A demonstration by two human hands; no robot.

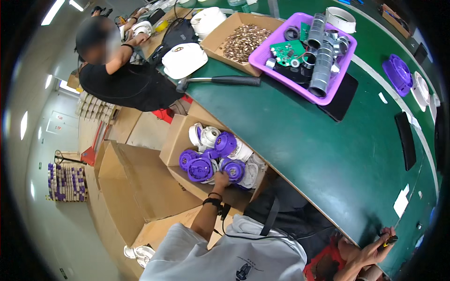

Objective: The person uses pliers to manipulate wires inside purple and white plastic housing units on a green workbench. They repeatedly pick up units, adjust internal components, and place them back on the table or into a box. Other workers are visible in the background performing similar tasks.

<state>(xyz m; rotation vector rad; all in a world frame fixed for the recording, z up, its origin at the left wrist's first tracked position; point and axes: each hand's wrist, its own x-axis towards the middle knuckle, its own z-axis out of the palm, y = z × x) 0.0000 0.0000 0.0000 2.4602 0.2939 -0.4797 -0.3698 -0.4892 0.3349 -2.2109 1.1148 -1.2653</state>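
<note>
Nothing legible, tiny print [243, 271] on grey shirt [201, 257], faint notices [58, 125] on wall [40, 225]

Head view: fisheye, worn on the person's head, looking down
Shirt [234, 248]: close, at lower edge
Box [175, 139]: near, mid-frame
Table [300, 140]: near, right side, edges bowed
Wall [51, 147]: far off, left rim

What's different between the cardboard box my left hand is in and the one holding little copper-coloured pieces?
The lower box sits lower than the green table; the upper box rests on it. The lower box holds purple parts and white parts; the upper box holds copper-coloured pieces. Your left hand is in the lower box; no hand is in the upper box. Both are open brown cardboard.
</note>
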